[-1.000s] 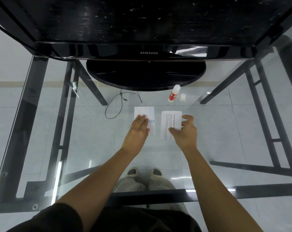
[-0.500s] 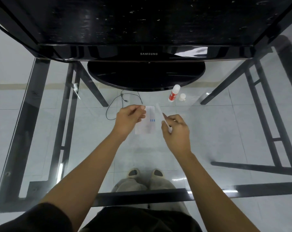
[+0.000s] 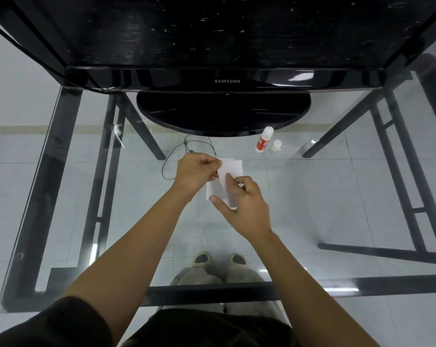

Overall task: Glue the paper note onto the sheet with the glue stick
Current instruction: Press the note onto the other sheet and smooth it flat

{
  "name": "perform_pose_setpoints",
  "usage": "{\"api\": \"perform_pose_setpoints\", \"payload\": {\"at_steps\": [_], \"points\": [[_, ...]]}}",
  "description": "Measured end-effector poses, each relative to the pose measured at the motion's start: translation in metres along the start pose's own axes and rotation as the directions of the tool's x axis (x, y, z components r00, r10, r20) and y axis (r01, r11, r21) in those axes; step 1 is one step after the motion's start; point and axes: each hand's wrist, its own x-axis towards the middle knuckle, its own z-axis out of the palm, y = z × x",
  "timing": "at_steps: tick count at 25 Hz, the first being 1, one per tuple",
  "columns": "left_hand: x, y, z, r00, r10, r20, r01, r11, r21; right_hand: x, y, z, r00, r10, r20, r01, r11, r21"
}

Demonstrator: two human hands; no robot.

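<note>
The left hand (image 3: 195,172) is curled, thumb and fingers pinching the note (image 3: 224,189) at its top left corner. The right hand (image 3: 244,204) pinches the note's lower right, index finger extended, above the sheet (image 3: 233,166) on the glass table (image 3: 337,196). The glue (image 3: 264,140) stands far right.

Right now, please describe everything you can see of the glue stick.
The glue stick is a small tube with a red label and a white top. It stands tilted on the glass table, just in front of the monitor base, beyond and to the right of both hands. Its white cap is off and stands beside it on the right, apart from it. Nothing touches the stick except the table. The label print is too small to read.
</note>
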Motion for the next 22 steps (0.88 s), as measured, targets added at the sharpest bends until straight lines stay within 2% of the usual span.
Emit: {"api": "perform_pose_setpoints", "payload": {"at_steps": [3,4,6,8,10,13,15,19,22], "points": [[0.007,0.003,-0.006,0.999,0.025,0.021,-0.025,1.0,0.005,0.005,0.003,-0.006,0.965,0.197,-0.175,-0.119,0.919,0.376],[0.009,0.003,-0.009,0.999,0.028,0.035,-0.028,1.0,0.004,0.01,0.006,-0.009,0.944,0.277,-0.178,-0.166,0.867,0.469],[0.012,0.002,-0.014,0.998,0.016,0.065,-0.015,1.0,-0.01,0.023,0.013,-0.017,0.924,0.383,-0.027,-0.296,0.755,0.585],[0.013,-0.001,-0.015,0.996,-0.003,0.087,0.005,1.0,-0.025,0.032,0.018,-0.02,0.927,0.361,0.097,-0.347,0.734,0.584],[0.015,-0.005,-0.015,0.997,-0.023,0.077,0.027,0.999,-0.047,0.037,0.022,-0.018,0.933,0.341,0.113,-0.34,0.736,0.586],[0.013,-0.015,-0.012,0.997,-0.062,0.049,0.067,0.993,-0.096,0.038,0.022,-0.012,0.922,0.365,0.129,-0.358,0.679,0.641],[0.01,-0.027,-0.008,0.996,-0.084,0.003,0.084,0.995,-0.045,0.038,0.024,-0.005,0.922,0.355,0.153,-0.365,0.672,0.644],[0.01,-0.042,-0.001,0.99,-0.081,-0.113,0.087,0.995,0.048,0.043,0.029,0.009,0.933,0.325,0.153,-0.354,0.756,0.551],[0.018,-0.043,0.004,0.988,0.002,-0.153,0.025,0.984,0.174,0.052,0.033,0.015,0.94,0.319,0.124,-0.337,0.799,0.498]]}}
